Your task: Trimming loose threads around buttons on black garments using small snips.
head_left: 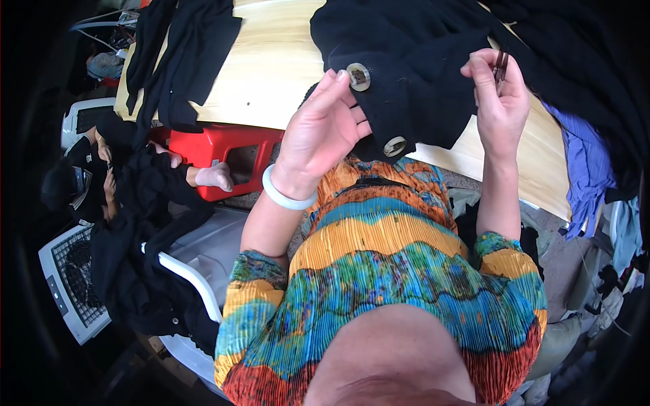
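A black knit garment [420,81] lies across the table edge in front of me, its near part hanging toward my lap. Along its left edge sit two large round buttons, pale-rimmed with dark middles: an upper button [359,77] and a lower button [394,146]. My left hand [323,128] is closed on that edge, thumb and forefinger at the upper button. To the right, my right hand [500,101] is raised by the cloth, thumb and forefinger pinched together. A small dark brown two-pronged tool [501,68], possibly thread snips, is tucked in its curled fingers.
More black garments [193,61] lie on the wooden table [271,61]; purple cloth [582,169] drapes off its right side. A red stool [223,152] stands at left, near another person [101,155] handling black cloth. A white-armed chair [186,277] is beside me.
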Available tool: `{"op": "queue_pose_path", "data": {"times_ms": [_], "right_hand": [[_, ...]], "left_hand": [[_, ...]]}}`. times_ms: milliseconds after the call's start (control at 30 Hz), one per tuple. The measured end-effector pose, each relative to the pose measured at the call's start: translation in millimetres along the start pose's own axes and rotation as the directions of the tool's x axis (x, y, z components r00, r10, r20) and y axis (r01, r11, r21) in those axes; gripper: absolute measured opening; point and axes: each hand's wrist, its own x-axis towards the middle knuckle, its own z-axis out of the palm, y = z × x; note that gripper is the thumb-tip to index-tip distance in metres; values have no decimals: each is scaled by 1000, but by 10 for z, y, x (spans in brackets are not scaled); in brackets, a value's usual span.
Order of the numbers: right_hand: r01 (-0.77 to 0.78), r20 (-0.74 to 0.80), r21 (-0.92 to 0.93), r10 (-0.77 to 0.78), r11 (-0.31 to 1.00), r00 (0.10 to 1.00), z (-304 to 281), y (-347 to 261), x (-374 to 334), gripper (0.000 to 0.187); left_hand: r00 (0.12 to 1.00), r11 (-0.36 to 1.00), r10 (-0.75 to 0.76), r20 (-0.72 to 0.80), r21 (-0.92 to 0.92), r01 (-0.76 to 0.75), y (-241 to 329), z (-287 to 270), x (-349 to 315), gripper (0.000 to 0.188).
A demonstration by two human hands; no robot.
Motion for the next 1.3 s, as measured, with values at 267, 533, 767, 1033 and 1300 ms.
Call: {"op": "queue_pose_path", "data": {"times_ms": [267,533,767,1033,1300], "right_hand": [[214,395,-156,-138,964,908,245,39,-98,14],[-136,175,132,112,982,978,208,54,-48,12],[-105,182,-8,104,994,978,295,51,-52,14],[-74,198,-17,76,997,977,339,77,-3,15],[-74,78,-127,85,989,993,53,-1,130,18]], "left_hand": [[999,1000,-9,43,-9,9,-31,-86,35,17],[995,999,38,95,28,-41,13,-131,85,22],[967,766,236,95,594,-246,-322,-64,49,25],[970,634,231,77,745,-210,-376,-283,59,12],[990,999,-25,138,29,21,-126,-257,-61,13]]}}
